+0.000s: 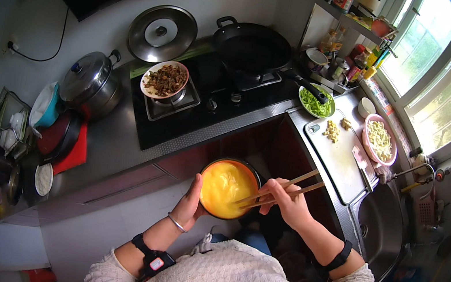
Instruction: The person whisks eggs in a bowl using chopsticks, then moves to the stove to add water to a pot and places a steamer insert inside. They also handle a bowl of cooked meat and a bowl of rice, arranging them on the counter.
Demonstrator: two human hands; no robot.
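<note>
In front of my body my left hand (188, 205) grips the left side of a dark-rimmed bowl (260, 180) with an orange inside. Yellow beaten egg (224, 187) fills much of the bowl, its surface uneven and shiny. Closed around a pair of wooden chopsticks (301, 183), my right hand (285, 201) is just right of the bowl. The chopstick tips dip into the egg near the bowl's right side. The bowl is held in the air, off the counter. My left fingers are partly hidden under it.
A black wok (251, 45) sits on the right burner, its handle toward the right counter. On the left burner rests a plate of brown chopped food (165, 81). Chopped greens (316, 101), a cutting board (340, 152), a knife (363, 166) and a pink bowl (388, 159) stand near the sink (382, 223).
</note>
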